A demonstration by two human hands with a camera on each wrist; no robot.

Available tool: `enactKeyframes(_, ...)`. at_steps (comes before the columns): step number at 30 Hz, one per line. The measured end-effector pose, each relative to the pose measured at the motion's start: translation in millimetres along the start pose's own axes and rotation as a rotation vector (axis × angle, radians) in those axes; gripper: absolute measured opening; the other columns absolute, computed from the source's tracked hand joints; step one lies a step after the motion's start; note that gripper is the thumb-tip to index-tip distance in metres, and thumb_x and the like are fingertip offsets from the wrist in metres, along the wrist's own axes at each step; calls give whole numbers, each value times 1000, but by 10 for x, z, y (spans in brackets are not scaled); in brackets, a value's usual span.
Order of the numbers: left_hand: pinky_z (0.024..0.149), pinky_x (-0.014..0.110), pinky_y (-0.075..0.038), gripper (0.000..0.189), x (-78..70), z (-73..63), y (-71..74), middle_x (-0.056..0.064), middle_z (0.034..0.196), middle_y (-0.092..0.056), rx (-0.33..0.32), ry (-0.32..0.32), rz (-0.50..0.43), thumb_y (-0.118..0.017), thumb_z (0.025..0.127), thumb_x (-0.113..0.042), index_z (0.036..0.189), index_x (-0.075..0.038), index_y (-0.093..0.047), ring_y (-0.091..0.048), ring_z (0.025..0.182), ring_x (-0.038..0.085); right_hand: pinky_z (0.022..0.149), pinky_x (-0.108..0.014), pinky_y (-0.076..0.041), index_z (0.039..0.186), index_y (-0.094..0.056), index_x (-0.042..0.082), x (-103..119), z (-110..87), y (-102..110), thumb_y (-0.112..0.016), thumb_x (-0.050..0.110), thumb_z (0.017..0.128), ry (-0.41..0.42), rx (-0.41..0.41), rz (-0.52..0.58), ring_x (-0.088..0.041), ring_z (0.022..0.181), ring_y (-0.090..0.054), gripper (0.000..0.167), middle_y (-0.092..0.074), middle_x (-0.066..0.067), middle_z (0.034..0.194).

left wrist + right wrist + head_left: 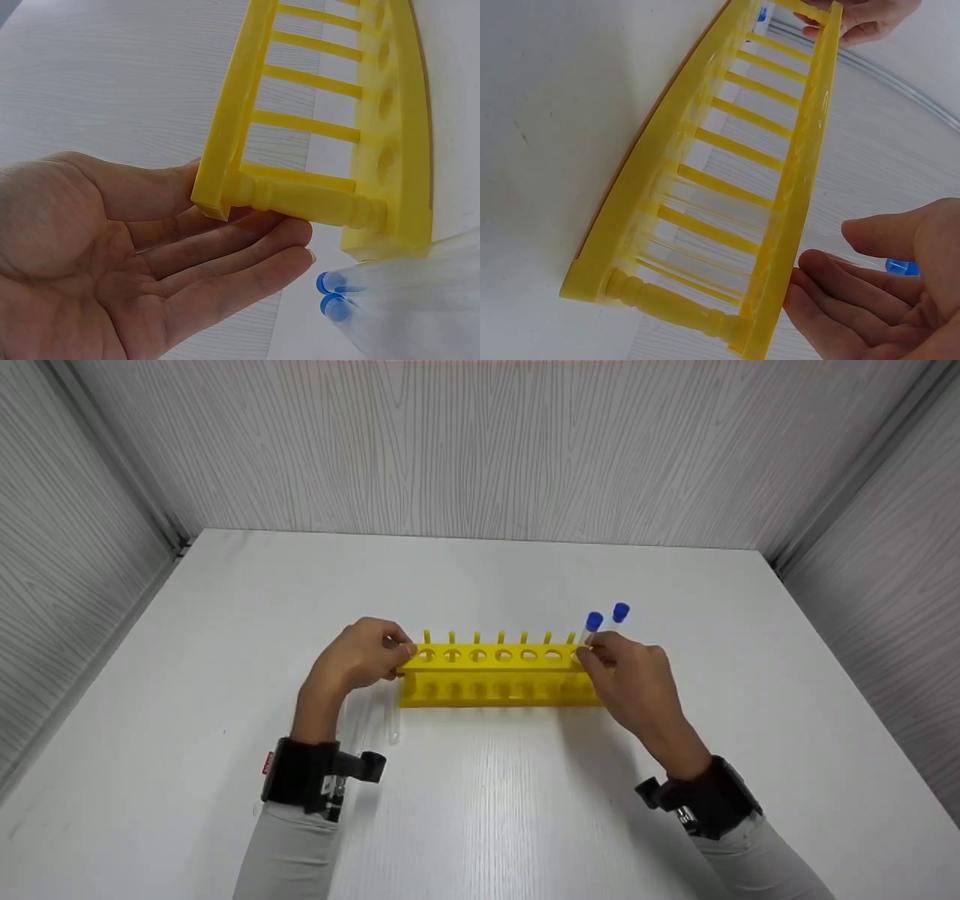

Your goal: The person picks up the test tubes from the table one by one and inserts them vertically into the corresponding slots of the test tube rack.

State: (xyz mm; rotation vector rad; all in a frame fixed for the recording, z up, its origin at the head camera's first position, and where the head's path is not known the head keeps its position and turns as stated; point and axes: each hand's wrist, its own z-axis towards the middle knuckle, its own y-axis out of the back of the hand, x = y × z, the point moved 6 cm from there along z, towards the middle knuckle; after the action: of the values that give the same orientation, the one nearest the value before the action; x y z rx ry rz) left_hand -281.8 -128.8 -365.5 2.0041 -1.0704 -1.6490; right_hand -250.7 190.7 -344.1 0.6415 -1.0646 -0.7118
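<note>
A yellow test tube rack [487, 666] stands upright mid-table. My left hand [367, 656] grips its left end, thumb on the top bar and the other fingers [217, 251] behind and below it. At the right end, two clear test tubes with blue caps [594, 621] stand in the rack, leaning slightly. My right hand [630, 671] pinches one tube just above the top bar, with thumb [881, 234] and fingertips on either side of its glass. The fingers partly hide the second tube.
More clear test tubes [393, 720] lie on the white table [480, 795] beside the left forearm; their blue caps [335, 307] show in the left wrist view. Wood-grain panels [480, 450] enclose the table at the back and sides.
</note>
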Motion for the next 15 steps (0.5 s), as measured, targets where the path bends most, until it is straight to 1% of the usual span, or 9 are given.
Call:
enactKeyframes(7,87,41,-51,37,-9,3,-5,19,123,-70,-1,4,12,-54,105,-26,132,-3,-63,-71,103,33,87,-43,-59,116,-72,0,-6,3,3,-65,22,99,-31,23,-10,-30,101,-75,28,-77,-16,109)
enactKeyframes(15,89,43,-51,35,-5,-10,3,19,125,-70,0,0,6,-54,105,-25,131,-4,-64,-71,104,35,87,-43,-60,115,-72,-1,2,8,8,-66,20,98,-23,57,-19,-29,100,-75,27,-76,-17,108)
